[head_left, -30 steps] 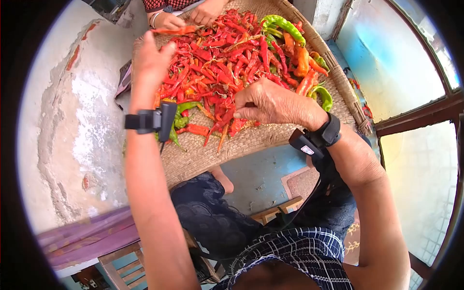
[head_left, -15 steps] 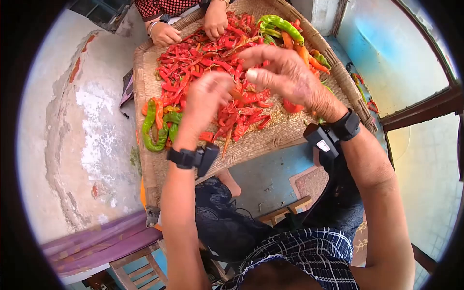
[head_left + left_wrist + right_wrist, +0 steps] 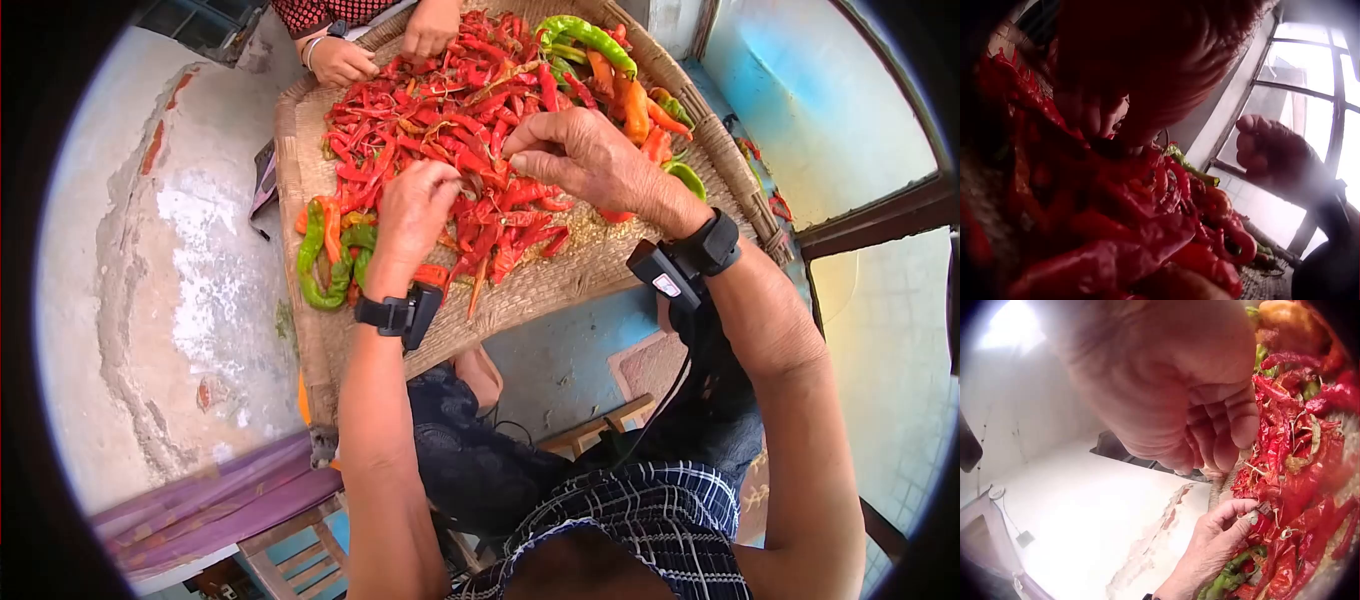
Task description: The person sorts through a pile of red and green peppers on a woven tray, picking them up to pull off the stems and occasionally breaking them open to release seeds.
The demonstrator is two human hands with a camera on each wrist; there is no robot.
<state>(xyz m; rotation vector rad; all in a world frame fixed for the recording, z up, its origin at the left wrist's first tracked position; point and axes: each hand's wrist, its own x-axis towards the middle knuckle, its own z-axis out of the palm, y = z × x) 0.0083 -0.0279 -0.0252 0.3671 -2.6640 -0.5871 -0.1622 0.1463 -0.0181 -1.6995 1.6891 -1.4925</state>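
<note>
A heap of dried red chilies (image 3: 440,110) lies on a round woven tray (image 3: 540,285). My left hand (image 3: 420,205) hovers over the near side of the heap, thumb and forefinger pinching a red chili (image 3: 470,190); the right wrist view shows that pinch on the chili (image 3: 1261,520) from above. My right hand (image 3: 575,155) is just to the right, fingers curled and thumb against forefinger, pinching at the same chili's other end. Its curled fingers (image 3: 1222,434) hide what they hold. The two hands are a few centimetres apart.
Green chilies (image 3: 320,255) lie at the tray's left edge. Green and orange ones (image 3: 620,80) sit at the far right. Another person's hands (image 3: 385,45) work at the tray's far side. A cracked wall is on the left and a window frame (image 3: 880,215) on the right.
My left hand came back from the far left of the tray to meet the right. Both rose together with a chili, and they are now lowered onto the heap.
</note>
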